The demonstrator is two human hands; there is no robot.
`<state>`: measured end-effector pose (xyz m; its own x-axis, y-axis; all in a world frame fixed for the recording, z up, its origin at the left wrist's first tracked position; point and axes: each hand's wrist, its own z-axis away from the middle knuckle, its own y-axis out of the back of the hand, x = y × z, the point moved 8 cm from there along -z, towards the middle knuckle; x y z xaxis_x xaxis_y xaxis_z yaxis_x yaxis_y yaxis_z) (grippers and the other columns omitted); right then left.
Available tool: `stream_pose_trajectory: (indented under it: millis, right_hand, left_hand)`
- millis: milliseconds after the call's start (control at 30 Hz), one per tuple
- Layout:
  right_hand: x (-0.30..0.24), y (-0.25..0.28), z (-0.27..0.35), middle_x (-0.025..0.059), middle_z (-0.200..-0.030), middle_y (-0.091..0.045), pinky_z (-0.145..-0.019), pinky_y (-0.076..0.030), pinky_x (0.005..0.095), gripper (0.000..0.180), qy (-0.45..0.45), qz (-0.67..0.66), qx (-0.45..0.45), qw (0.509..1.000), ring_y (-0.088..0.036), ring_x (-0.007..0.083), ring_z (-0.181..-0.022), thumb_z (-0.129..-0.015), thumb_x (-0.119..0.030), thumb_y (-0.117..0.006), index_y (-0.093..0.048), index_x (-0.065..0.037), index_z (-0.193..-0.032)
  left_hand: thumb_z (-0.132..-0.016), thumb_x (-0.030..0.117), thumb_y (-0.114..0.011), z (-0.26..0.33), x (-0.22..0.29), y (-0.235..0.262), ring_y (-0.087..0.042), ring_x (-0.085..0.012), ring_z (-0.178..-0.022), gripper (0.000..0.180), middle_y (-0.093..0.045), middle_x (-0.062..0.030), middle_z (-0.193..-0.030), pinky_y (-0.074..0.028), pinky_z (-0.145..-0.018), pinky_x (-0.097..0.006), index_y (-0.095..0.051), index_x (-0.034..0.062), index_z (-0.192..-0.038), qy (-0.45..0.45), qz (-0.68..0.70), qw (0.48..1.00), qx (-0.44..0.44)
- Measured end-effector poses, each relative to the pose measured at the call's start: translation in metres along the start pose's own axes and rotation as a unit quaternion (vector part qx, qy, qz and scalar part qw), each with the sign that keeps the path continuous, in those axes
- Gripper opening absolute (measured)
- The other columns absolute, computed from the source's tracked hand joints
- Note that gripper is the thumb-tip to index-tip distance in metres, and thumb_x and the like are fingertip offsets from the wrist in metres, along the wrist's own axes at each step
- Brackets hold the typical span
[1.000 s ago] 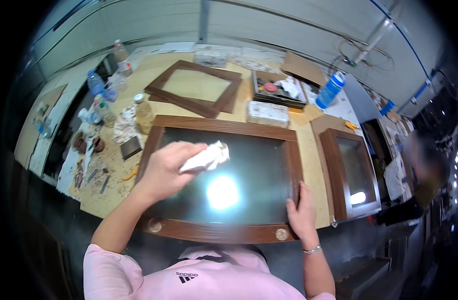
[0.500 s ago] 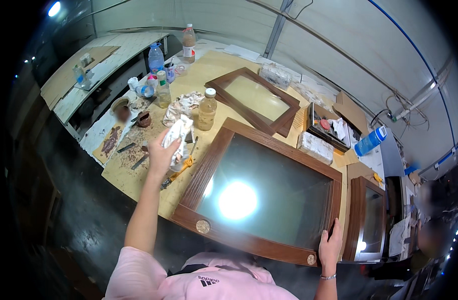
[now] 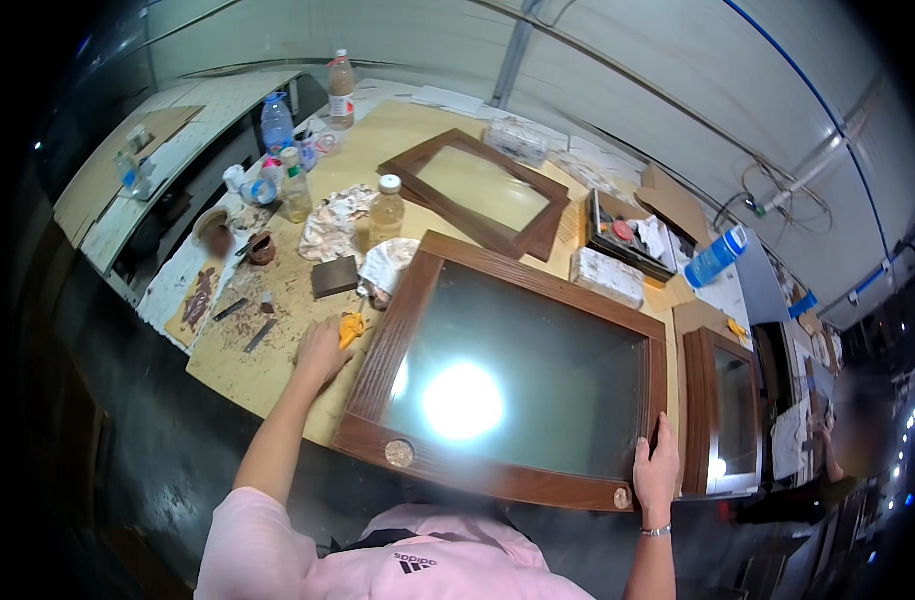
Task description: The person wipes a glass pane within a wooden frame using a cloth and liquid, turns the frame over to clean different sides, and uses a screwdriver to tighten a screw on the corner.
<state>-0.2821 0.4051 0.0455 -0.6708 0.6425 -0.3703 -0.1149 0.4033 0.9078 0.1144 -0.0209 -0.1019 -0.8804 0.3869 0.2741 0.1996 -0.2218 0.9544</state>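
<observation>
A large brown wooden frame point(image 3: 394, 330) with a dark glass pane lies flat on the workbench in front of me, a lamp glare in its middle. My right hand point(image 3: 658, 468) grips the frame's near right corner. My left hand point(image 3: 323, 352) rests on the bench just left of the frame, fingers closing on a small yellow-orange object point(image 3: 352, 326). The white rag point(image 3: 386, 266) lies crumpled on the bench beside the frame's far left corner, out of my hand.
A second wooden frame point(image 3: 456, 210) lies farther back. A third glazed frame point(image 3: 700, 410) sits at the right. Bottles point(image 3: 385, 208), a dark block point(image 3: 335, 276), crumpled cloths, small tools and sawdust crowd the left. A white box point(image 3: 608, 277), a tray and a blue bottle point(image 3: 716, 257) stand behind.
My left hand carried the white rag off the glass to the left, let it go on the bench, and came down near the yellow object. My right hand stayed on the frame's corner.
</observation>
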Motion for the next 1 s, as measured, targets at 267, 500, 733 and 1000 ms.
stream_pose_trajectory:
  millis: [267, 500, 733, 1000]
  right_hand:
    - [-0.008, 0.001, -0.001, 0.0265, -0.137, -0.05, -0.103, -0.045, 0.0461, 0.056, 0.023, 0.023, 0.021, 0.999, -0.052, 0.0434, -0.123, -0.089, -0.011, -0.059, -0.043, 0.003, -0.142]
    - [-0.047, 0.015, 0.021, 0.0251, -0.139, -0.046, -0.107, -0.04, 0.0479, 0.045, 0.17, -0.02, 0.068, 0.983, -0.046, 0.0425, -0.127, -0.082, -0.009, -0.067, -0.057, 0.004, -0.125]
    - [-0.119, 0.0, 0.084, 0.0149, -0.11, -0.059, -0.084, -0.047, 0.0434, 0.048, 0.346, -0.066, -0.049, 0.935, -0.057, 0.0332, -0.098, -0.077, -0.026, -0.077, -0.065, -0.003, -0.117]
    - [-0.107, -0.011, 0.101, 0.018, -0.114, -0.057, -0.093, -0.045, 0.0451, 0.056, 0.395, -0.031, -0.013, 0.918, -0.056, 0.0347, -0.104, -0.08, -0.02, -0.069, -0.055, 0.004, -0.128]
  left_hand:
    - [-0.082, 0.009, -0.065, 0.054, -0.029, -0.006, -0.056, -0.0373, -0.105, 0.054, -0.062, -0.0197, -0.112, -0.043, -0.096, -0.048, -0.05, 0.0002, -0.133, -0.054, -0.021, 0.983, 0.175]
    - [-0.09, 0.018, -0.066, 0.183, 0.021, 0.144, -0.062, -0.043, -0.094, 0.044, -0.065, -0.0237, -0.101, -0.05, -0.082, -0.049, -0.055, -0.0001, -0.128, -0.044, 0.179, 0.965, 0.189]
    - [-0.087, 0.027, -0.07, 0.249, 0.094, 0.16, -0.065, -0.0405, -0.091, 0.045, -0.067, -0.02, -0.097, -0.05, -0.081, -0.048, -0.058, 0.0034, -0.123, -0.062, 0.009, 0.994, 0.095]
    - [-0.086, 0.023, -0.07, 0.3, 0.141, 0.147, -0.064, -0.0399, -0.088, 0.047, -0.065, -0.0199, -0.094, -0.05, -0.077, -0.049, -0.057, 0.0046, -0.126, -0.038, 0.011, 0.994, 0.104]
